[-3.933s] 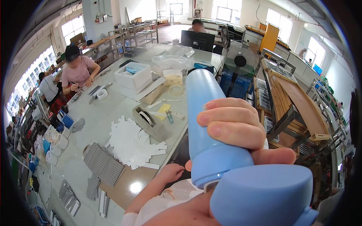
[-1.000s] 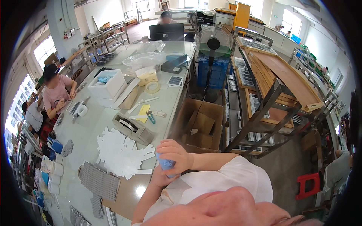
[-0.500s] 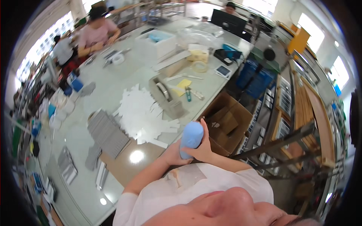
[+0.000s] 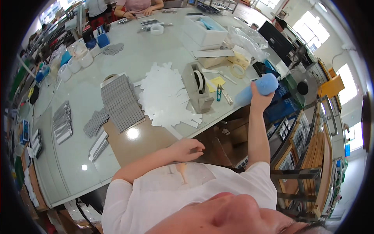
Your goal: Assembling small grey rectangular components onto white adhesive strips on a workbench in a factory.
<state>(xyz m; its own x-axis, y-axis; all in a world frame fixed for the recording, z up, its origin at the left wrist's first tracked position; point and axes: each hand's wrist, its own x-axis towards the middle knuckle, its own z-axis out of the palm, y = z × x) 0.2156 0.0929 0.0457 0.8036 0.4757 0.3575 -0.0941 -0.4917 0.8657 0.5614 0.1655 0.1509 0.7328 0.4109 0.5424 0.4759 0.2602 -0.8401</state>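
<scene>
My right hand [image 4: 261, 100] is wrapped round a light blue bottle [image 4: 253, 90], held tilted out over the table's right edge with its rounded end pointing away to the right. My left hand [image 4: 188, 150] hangs empty before my chest at the table's near edge, its fingers loosely bent and the thumb apart. Nearest to the bottle on the table are small green-handled snips [image 4: 219, 93], a yellow paper note [image 4: 215, 83] and a roll of tape [image 4: 237, 71]. A grey tape dispenser [image 4: 203, 102] stands left of these, beside a heap of white strips [image 4: 163, 93].
Rows of grey pieces [image 4: 120, 102] lie at the left on a brown board [image 4: 136, 146]. An open cardboard box [image 4: 218, 146] stands below the right edge, near a blue bin [image 4: 282, 107]. A white foam box [image 4: 202, 33] is further back; a co-worker [image 4: 138, 7] sits at the far side.
My right hand has carried the bottle away from my chest, forward and right. The left hand has let go of it and stays near my body. The view has turned.
</scene>
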